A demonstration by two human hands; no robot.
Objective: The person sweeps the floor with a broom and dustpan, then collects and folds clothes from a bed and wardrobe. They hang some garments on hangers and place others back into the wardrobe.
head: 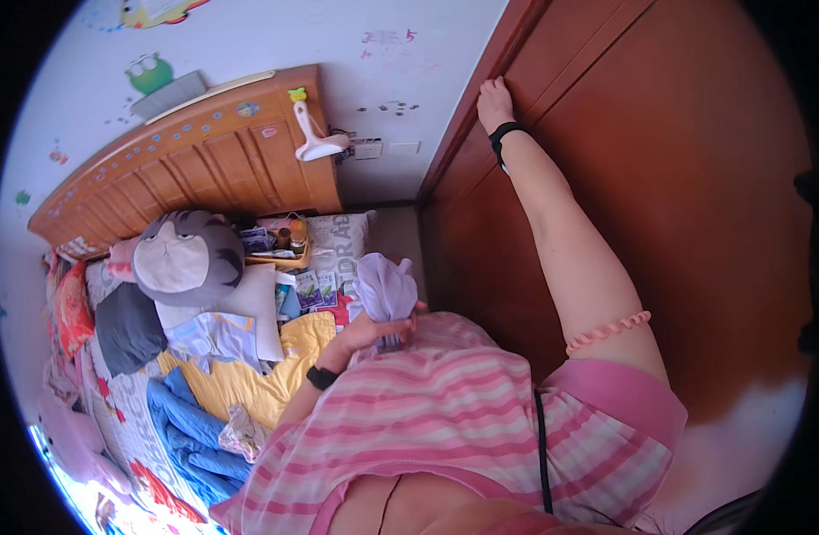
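My left hand point(382, 329) is closed around a bunched lavender cloth point(384, 287), held upright in front of my striped shirt. Most of its fingers are hidden by the cloth and my wrist. To the right, my other arm stretches far out over a large reddish-brown wooden door panel point(650, 187). At its end, my right hand point(495, 103) has its fingers curled at the panel's edge, beside the upright wooden frame point(473, 100). Some of those fingertips are hard to make out.
A bed with a wooden headboard point(242, 147) lies left. On it are a plush cat point(188, 257), a yellow box of small items point(279, 262), packets point(317, 289), a yellow cloth point(309, 338), and a blue cloth point(182, 421). A handled brush-like tool point(313, 137) hangs on the headboard.
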